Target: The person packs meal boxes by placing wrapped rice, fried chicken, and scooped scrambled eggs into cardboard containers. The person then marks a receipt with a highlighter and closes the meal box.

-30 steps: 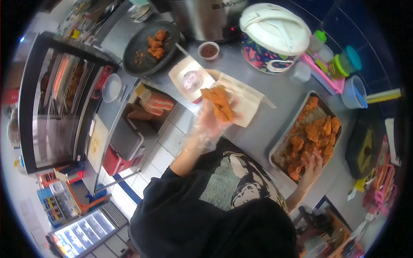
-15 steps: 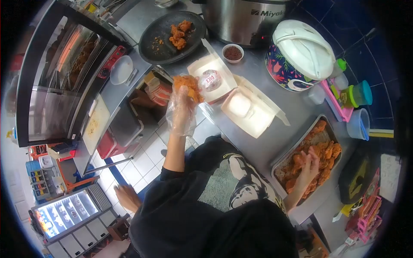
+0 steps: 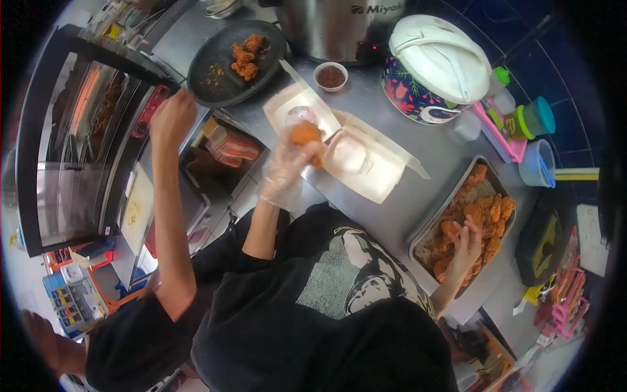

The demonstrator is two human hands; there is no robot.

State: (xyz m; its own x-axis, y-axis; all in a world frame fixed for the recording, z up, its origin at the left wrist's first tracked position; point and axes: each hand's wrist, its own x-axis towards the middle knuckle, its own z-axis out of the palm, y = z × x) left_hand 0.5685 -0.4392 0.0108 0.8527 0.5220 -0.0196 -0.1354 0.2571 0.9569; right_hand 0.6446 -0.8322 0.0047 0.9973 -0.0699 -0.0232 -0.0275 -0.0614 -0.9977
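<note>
In a clear plastic glove, my left hand [image 3: 284, 166] grips a piece of fried chicken [image 3: 305, 135] over the near edge of an open carton box [image 3: 385, 186]. Its motion blurs the fingers a little. Inside the box are a white rounded mound of what looks like rice [image 3: 347, 154] and, in the lid half, a round wrapped item [image 3: 302, 116] partly hidden by the chicken. My right hand [image 3: 467, 247] is down in a metal tray [image 3: 418, 230], its fingers bent round a piece among several pieces of fried chicken [image 3: 486, 215].
A stone mortar plate [image 3: 215, 95] with fried chicken, a small bowl of dark red sauce [image 3: 331, 77], a steel cooker [image 3: 326, 32] and a flowered rice container [image 3: 418, 98] line the back. On the left, a co-worker's arm [image 3: 171, 196] reaches toward the glass warmer [image 3: 85, 144].
My left hand has carried the chicken right, closer over the box. My right fingers have bent further onto the chicken in the tray. A co-worker has come in from the left. The view has shifted.
</note>
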